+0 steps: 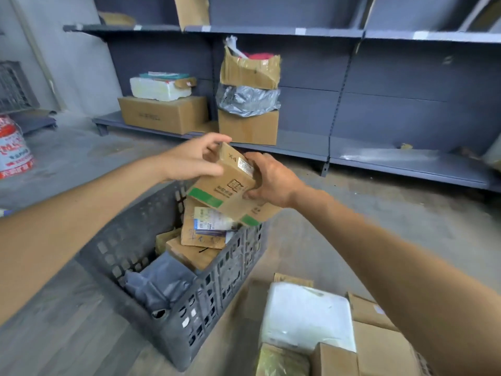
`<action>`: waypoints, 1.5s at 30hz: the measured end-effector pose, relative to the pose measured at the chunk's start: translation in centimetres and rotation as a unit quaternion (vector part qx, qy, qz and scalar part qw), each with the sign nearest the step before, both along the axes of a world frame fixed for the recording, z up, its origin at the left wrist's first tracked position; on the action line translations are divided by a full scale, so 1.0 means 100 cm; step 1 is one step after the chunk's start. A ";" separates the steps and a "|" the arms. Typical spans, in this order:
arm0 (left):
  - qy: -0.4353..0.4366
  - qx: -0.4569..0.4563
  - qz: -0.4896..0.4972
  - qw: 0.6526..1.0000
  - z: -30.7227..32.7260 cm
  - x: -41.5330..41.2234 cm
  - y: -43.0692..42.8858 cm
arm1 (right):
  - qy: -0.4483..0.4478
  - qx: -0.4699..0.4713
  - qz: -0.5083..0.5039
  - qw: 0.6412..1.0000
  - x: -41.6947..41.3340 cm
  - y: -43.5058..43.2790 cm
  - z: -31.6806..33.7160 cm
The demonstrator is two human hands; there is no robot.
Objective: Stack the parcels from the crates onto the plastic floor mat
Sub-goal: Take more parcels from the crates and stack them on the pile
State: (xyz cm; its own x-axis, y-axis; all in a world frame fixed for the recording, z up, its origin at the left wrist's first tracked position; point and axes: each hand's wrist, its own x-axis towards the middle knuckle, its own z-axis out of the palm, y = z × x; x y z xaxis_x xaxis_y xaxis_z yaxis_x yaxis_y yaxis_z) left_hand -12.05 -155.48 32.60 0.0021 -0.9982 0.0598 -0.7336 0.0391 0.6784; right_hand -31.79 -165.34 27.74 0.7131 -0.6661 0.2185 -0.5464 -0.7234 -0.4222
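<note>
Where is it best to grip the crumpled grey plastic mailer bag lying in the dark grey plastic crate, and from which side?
Come from above, since the walls of the dark grey plastic crate close off its sides. Grip the crumpled grey plastic mailer bag by its raised middle folds; it looks soft, with no firm edge.

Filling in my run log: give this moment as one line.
left hand, right hand: gripping cardboard box | box: above grey crate | crate: parcels left inside
</note>
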 end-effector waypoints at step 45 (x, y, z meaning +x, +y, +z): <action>-0.071 0.170 -0.165 0.969 -0.322 -0.281 -0.196 | 0.261 0.165 -0.096 0.946 -0.306 -0.139 -0.262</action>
